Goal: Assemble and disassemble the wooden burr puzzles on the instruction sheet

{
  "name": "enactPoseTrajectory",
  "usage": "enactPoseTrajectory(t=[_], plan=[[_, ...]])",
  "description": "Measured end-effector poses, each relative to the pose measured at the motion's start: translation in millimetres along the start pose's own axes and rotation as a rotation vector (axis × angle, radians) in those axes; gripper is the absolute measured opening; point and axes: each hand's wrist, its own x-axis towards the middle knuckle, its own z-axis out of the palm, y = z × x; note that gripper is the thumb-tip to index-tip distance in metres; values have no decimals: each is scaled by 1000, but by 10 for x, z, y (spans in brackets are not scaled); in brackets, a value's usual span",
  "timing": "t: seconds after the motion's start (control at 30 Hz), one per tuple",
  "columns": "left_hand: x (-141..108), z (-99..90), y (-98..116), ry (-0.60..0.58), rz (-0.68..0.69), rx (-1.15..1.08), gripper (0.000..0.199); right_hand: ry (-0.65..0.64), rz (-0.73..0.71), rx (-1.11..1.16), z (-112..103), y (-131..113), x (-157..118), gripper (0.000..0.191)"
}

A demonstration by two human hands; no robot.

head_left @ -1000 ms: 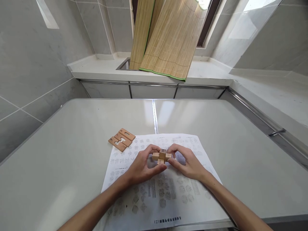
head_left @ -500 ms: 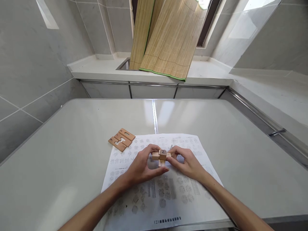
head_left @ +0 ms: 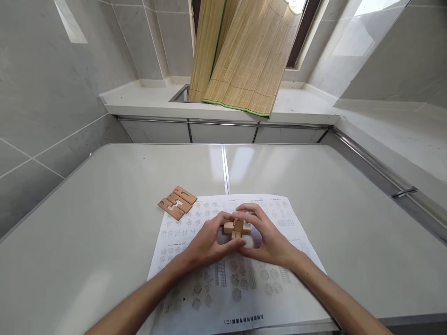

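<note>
A small wooden burr puzzle point(head_left: 238, 228), made of blocks crossing one another, is held above the printed sheet. My left hand point(head_left: 205, 241) curls around it from the left, with fingers at the far side and thumb at the near side. From the right, my right hand point(head_left: 271, 238) arches over it. Its fingers rest at the top and far side, and its thumb meets the left thumb near the bottom. Block ends stick out to the left, right and front. The far side of the puzzle is hidden by fingers.
Flat wooden pieces with cut-outs and dark numerals point(head_left: 177, 203) lie at the sheet's upper left corner. The large printed sheet point(head_left: 300, 302) with small diagrams covers the table's near middle. A light table point(head_left: 104, 223) has a centre seam. Behind it, a bamboo blind point(head_left: 244, 60) hangs over a ledge.
My right hand has shifted from pinching the right block end to reaching over the puzzle's top, with its thumb lower. The puzzle has moved slightly right, and its top block is now partly covered.
</note>
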Motion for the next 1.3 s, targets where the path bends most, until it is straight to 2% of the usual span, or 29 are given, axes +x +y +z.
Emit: enactPoseTrajectory(t=[0.07, 0.2, 0.3, 0.53, 0.73, 1.03, 1.3], plan=[[-6, 15, 6, -10, 16, 4, 47, -5, -29, -25, 18, -1, -2, 71], [-4, -3, 19, -21, -3, -10, 43, 58, -81, -10, 18, -21, 10, 75], [19, -80, 6, 28, -31, 6, 46, 114, -82, -2, -40, -53, 23, 69], [51, -214, 3, 220, -151, -54, 46, 258, 98, -61, -146, 1, 37, 58], [52, -160, 42, 219, -132, 2, 55, 231, 271, -172, -89, 159, 31, 63], [52, -142, -24, 177, -31, 150, 58, 178, 230, -309, -35, 268, 8, 50], [49, -124, -25, 164, -9, 143, 58, 115, 234, -304, -14, 242, 3, 59]])
